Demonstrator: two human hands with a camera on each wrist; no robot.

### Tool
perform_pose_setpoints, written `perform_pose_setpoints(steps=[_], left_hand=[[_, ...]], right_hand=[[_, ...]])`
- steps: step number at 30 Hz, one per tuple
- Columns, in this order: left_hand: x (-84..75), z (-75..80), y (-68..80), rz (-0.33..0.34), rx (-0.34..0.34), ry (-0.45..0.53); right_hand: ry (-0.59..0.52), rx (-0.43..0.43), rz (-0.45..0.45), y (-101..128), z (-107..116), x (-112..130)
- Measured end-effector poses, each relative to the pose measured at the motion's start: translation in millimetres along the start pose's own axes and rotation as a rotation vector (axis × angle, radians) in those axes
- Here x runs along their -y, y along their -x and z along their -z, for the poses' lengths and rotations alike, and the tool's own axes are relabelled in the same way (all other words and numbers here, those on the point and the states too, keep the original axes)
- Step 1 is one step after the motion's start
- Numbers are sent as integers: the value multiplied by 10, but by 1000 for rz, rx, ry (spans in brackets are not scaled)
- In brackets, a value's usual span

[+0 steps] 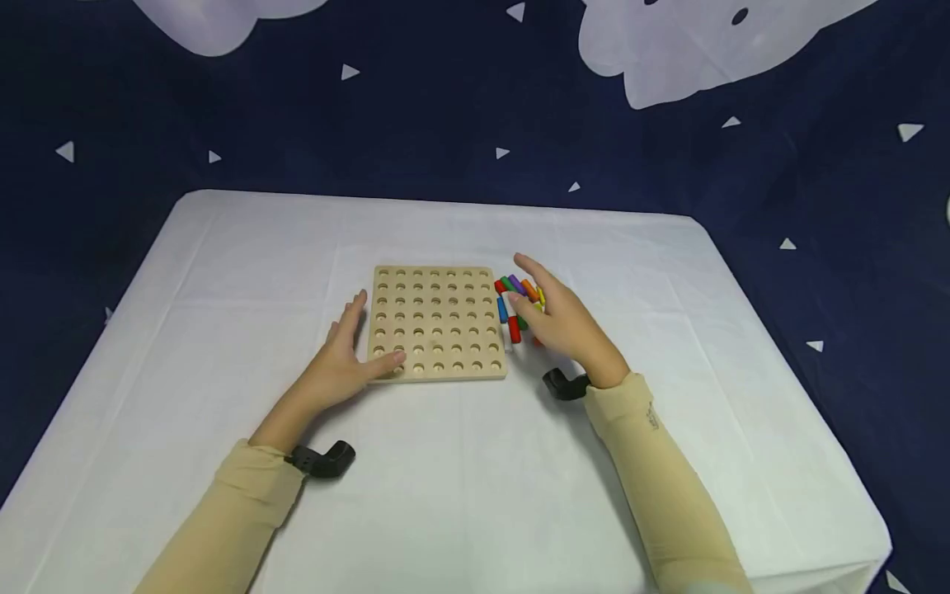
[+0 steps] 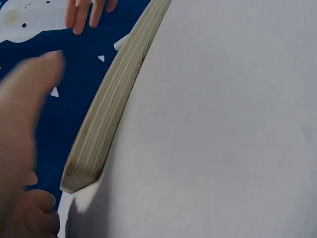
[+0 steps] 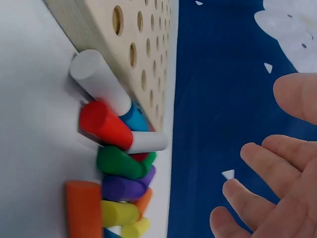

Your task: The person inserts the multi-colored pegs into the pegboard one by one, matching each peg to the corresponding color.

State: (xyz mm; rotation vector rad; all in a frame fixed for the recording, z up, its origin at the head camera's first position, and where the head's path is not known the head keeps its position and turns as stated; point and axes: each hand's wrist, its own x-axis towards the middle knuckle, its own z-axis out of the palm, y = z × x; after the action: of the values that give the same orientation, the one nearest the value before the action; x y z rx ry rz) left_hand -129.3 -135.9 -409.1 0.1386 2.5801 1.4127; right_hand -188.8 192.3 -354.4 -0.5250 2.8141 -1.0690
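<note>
A square wooden board (image 1: pixel 445 323) with rows of round holes lies flat on the white table. At its left edge is my left hand (image 1: pixel 344 363), fingers spread along the side and thumb over the near left corner. My right hand (image 1: pixel 558 320) hovers with spread fingers over a pile of coloured pegs beside the board's right edge. In the right wrist view the pile shows a red peg (image 3: pixel 103 124), a white peg (image 3: pixel 99 79), a green peg (image 3: pixel 119 162), a purple peg (image 3: pixel 123 188) and an orange peg (image 3: pixel 83 210). Nothing shows in the right hand's grasp.
A white cloth covers the table (image 1: pixel 460 478). Behind it hangs a dark blue curtain (image 1: pixel 416 115) with pale triangles and cloud shapes. A black wrist camera (image 1: pixel 326 460) sits on the left wrist, and another black camera (image 1: pixel 566 384) on the right.
</note>
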Motion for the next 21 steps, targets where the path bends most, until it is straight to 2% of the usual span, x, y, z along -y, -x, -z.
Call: perform_pose_setpoints(steps=[5, 10, 17, 21], left_hand=[[68, -93, -23, -66, -22, -170], [66, -147, -40, -67, -27, -267], [37, -167, -36, -61, -33, -299], [36, -157, -25, -49, -35, -299]], right_hand=[[-45, -3, -24, -48, -17, -86], [-62, -36, -30, -101, -2, -162], [-47, -30, -109, -194, -43, -264], [4, -22, -105, -267, -66, -300]])
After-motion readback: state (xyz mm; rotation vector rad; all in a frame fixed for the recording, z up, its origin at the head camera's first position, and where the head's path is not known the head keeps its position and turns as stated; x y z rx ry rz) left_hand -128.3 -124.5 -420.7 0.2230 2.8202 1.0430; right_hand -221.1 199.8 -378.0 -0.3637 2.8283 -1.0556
